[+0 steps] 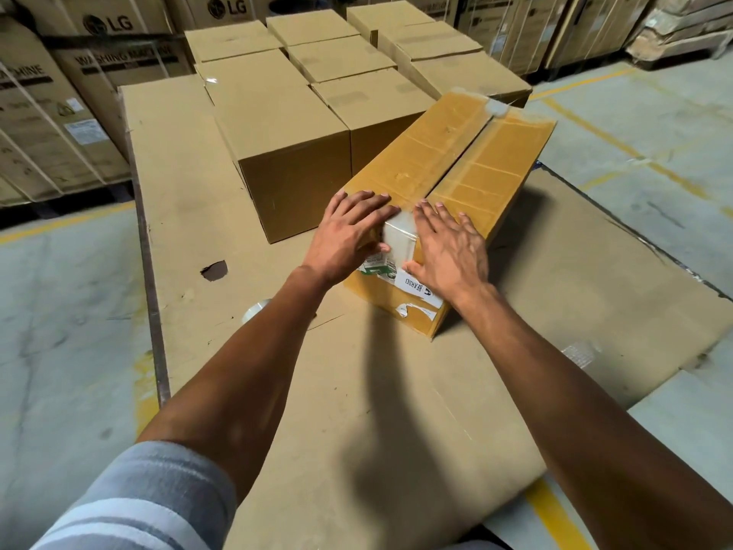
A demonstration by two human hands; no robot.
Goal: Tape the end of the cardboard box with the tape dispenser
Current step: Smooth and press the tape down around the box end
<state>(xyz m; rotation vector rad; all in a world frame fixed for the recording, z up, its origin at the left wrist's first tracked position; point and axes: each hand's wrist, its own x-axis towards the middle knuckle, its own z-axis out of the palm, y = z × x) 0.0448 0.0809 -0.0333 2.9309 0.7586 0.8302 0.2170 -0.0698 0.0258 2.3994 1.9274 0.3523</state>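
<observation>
A long yellow-brown cardboard box (448,180) lies on a flattened sheet of brown cardboard (222,216) spread over the floor, its near end toward the person. Both hands rest flat on that near end, the left hand (349,232) left of the seam, the right hand (448,248) right of it. Left and behind stands a cluster of plain brown cartons (293,113). A clear tape roll (256,308) lies on the sheet, left of the left forearm
</observation>
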